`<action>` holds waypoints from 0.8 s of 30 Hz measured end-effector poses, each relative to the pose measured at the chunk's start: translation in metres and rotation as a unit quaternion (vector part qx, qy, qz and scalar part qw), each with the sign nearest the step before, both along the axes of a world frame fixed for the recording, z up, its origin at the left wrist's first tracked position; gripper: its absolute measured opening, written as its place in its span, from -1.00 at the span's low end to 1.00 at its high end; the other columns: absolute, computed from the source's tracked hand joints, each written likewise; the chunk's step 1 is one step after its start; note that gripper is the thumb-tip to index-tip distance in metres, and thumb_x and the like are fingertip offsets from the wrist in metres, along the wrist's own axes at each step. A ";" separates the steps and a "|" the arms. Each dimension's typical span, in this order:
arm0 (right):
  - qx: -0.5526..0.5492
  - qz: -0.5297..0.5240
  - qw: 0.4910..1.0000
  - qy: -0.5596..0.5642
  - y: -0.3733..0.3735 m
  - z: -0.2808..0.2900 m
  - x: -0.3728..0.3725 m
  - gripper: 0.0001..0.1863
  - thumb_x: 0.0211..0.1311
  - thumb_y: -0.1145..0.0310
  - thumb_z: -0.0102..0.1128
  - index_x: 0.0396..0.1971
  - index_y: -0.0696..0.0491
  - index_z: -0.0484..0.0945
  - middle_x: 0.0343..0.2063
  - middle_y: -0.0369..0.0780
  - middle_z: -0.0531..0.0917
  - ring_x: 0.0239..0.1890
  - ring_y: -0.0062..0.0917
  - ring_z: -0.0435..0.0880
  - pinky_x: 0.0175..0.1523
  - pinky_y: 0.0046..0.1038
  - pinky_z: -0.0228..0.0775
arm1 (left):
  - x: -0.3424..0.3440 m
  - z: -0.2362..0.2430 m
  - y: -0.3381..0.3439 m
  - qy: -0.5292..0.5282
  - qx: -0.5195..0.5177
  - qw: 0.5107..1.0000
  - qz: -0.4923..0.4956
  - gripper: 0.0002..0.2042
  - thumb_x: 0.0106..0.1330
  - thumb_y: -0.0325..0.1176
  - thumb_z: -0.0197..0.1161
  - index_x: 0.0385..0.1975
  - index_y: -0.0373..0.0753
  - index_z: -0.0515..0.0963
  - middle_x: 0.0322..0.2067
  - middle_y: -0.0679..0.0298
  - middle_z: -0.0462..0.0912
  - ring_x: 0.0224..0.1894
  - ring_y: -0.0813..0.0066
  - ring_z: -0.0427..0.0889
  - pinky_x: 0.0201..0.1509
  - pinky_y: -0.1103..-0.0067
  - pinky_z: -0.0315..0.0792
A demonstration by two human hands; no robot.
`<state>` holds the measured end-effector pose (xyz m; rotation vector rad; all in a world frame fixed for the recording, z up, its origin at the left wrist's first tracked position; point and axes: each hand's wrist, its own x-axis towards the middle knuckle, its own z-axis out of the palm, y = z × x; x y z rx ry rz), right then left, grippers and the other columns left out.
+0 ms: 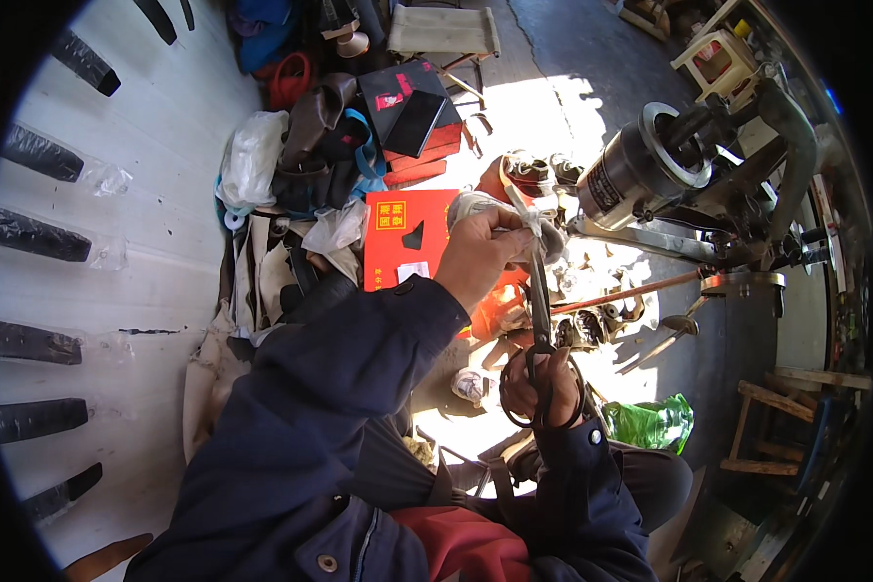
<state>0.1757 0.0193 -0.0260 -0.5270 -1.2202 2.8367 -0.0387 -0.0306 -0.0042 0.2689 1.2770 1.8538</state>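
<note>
In front of my chest, my left hand [485, 254] is closed on a grey and white piece [471, 203] that looks like a shoe, partly hidden behind the fingers. A narrow pale strip [517, 197] rises beside the fingertips. Below and to the right, my right hand [550, 390] grips the black looped handles of a large pair of scissors [540, 308]. The blades point away from me and reach up to the left fingertips and the piece. Whether the blade tips touch it, I cannot tell.
A red box [381, 254] lies beyond my left sleeve, near black and red boxes [416, 124], bags [255, 160] and a folding stool [443, 31]. On the right stands a metal machine [645, 167]. Shoes [529, 175] and a green plastic bottle [652, 423] lie on the floor.
</note>
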 end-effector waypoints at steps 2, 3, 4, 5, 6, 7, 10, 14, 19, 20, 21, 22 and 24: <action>-0.007 0.006 1.000 0.005 0.001 0.001 0.001 -0.18 0.34 -0.48 -0.22 -0.36 0.12 0.51 -0.78 -0.41 0.22 -0.79 -0.66 0.14 -0.63 -0.55 0.00 | 0.000 0.000 0.000 0.012 -0.007 1.000 -0.006 -0.87 0.40 -0.44 0.24 -0.16 -0.35 0.55 -0.30 0.25 0.69 -0.30 0.58 0.68 -0.17 0.61 0.55; -0.016 0.013 1.000 0.010 0.001 0.001 0.001 -0.17 0.33 -0.48 -0.22 -0.35 0.12 0.51 -0.78 -0.41 0.22 -0.78 -0.66 0.15 -0.63 -0.55 0.00 | 0.000 0.000 -0.001 0.021 -0.013 1.000 -0.008 -0.87 0.40 -0.43 0.24 -0.16 -0.34 0.55 -0.30 0.25 0.69 -0.31 0.58 0.68 -0.19 0.60 0.54; -0.026 0.019 0.999 0.015 0.001 0.002 0.001 -0.17 0.32 -0.49 -0.21 -0.35 0.12 0.51 -0.78 -0.41 0.21 -0.78 -0.66 0.15 -0.63 -0.55 0.01 | 0.000 0.000 -0.001 0.029 -0.020 0.999 -0.011 -0.87 0.41 -0.42 0.23 -0.16 -0.33 0.55 -0.30 0.25 0.70 -0.31 0.57 0.68 -0.20 0.60 0.53; -0.024 0.016 0.999 0.025 0.000 0.004 0.001 -0.20 0.34 -0.46 -0.17 -0.36 0.13 0.51 -0.78 -0.40 0.22 -0.77 -0.65 0.16 -0.62 -0.55 0.02 | 0.000 0.001 -0.002 0.026 -0.016 0.999 -0.015 -0.87 0.41 -0.41 0.23 -0.16 -0.31 0.55 -0.30 0.26 0.70 -0.31 0.57 0.68 -0.20 0.59 0.52; -0.023 0.012 0.999 0.036 0.000 0.007 0.002 -0.22 0.35 -0.43 -0.13 -0.37 0.13 0.51 -0.78 -0.40 0.23 -0.76 -0.65 0.17 -0.61 -0.55 0.03 | -0.001 0.001 -0.004 0.023 -0.012 0.999 -0.020 -0.87 0.42 -0.40 0.22 -0.15 -0.30 0.55 -0.30 0.27 0.70 -0.31 0.57 0.68 -0.20 0.59 0.51; -0.021 0.007 0.999 0.047 -0.001 0.010 0.002 -0.25 0.36 -0.40 -0.09 -0.38 0.13 0.51 -0.78 -0.40 0.24 -0.75 -0.65 0.19 -0.60 -0.55 0.04 | -0.002 0.002 -0.005 0.020 -0.007 0.999 -0.024 -0.87 0.42 -0.39 0.22 -0.15 -0.28 0.55 -0.30 0.28 0.71 -0.31 0.56 0.68 -0.21 0.59 0.50; 0.163 -0.058 0.984 0.031 0.000 0.023 0.001 -0.39 0.35 -0.21 0.15 -0.37 0.16 0.53 -0.67 -0.32 0.44 -0.66 -0.65 0.39 -0.53 -0.58 0.17 | -0.005 0.005 -0.010 0.015 -0.019 0.999 -0.023 -0.88 0.47 -0.37 0.16 -0.16 -0.26 0.56 -0.31 0.28 0.70 -0.29 0.46 0.70 -0.08 0.47 0.52; 0.246 -0.224 0.935 -0.122 -0.005 0.034 -0.009 -0.86 0.31 0.38 0.28 -0.34 0.14 0.54 -0.56 -0.33 0.58 -0.50 -0.67 0.53 -0.36 -0.61 0.30 | 0.001 0.009 -0.018 0.047 -0.027 0.997 -0.061 -0.89 0.47 -0.41 0.15 -0.14 -0.27 0.56 -0.24 0.27 0.69 -0.23 0.47 0.70 -0.05 0.47 0.56; 0.233 -0.269 0.931 -0.078 -0.003 0.041 -0.021 -0.76 0.36 0.34 0.22 -0.18 0.24 0.55 -0.38 -0.20 0.64 -0.32 -0.56 0.60 -0.18 -0.51 0.44 | 0.023 0.016 -0.025 0.034 -0.015 0.997 -0.061 -0.95 0.42 -0.55 0.14 -0.24 -0.33 0.54 -0.37 0.27 0.67 -0.33 0.57 0.64 -0.20 0.63 0.52; 0.245 -0.271 0.928 -0.079 -0.002 0.042 -0.023 -0.72 0.35 0.29 0.25 -0.16 0.23 0.55 -0.39 -0.19 0.64 -0.33 -0.54 0.60 -0.17 -0.49 0.45 | 0.027 0.017 -0.026 0.038 -0.023 0.996 -0.074 -0.95 0.42 -0.55 0.14 -0.24 -0.34 0.54 -0.37 0.27 0.67 -0.33 0.57 0.64 -0.20 0.62 0.52; 0.229 -0.268 0.932 -0.082 -0.002 0.042 -0.023 -0.71 0.35 0.28 0.26 -0.16 0.22 0.55 -0.41 -0.20 0.63 -0.34 -0.54 0.60 -0.18 -0.49 0.45 | 0.031 0.019 -0.030 0.042 -0.022 0.995 -0.086 -0.95 0.42 -0.55 0.13 -0.23 -0.34 0.53 -0.38 0.27 0.66 -0.32 0.57 0.64 -0.20 0.62 0.52; 0.211 -0.268 0.935 -0.094 -0.002 0.042 -0.023 -0.71 0.34 0.27 0.27 -0.17 0.22 0.54 -0.42 -0.20 0.63 -0.36 -0.53 0.60 -0.19 -0.49 0.46 | 0.034 0.020 -0.033 0.047 -0.024 0.994 -0.097 -0.95 0.42 -0.56 0.13 -0.22 -0.35 0.53 -0.38 0.26 0.66 -0.32 0.56 0.65 -0.19 0.62 0.53; 0.183 -0.277 0.941 -0.061 -0.004 0.040 -0.025 -0.73 0.24 0.37 0.36 -0.24 0.24 0.52 -0.46 -0.17 0.65 -0.45 -0.55 0.61 -0.30 -0.49 0.44 | 0.041 0.020 -0.037 0.042 -0.023 0.992 -0.116 -0.94 0.43 -0.57 0.12 -0.20 -0.36 0.52 -0.32 0.25 0.66 -0.28 0.55 0.66 -0.13 0.60 0.57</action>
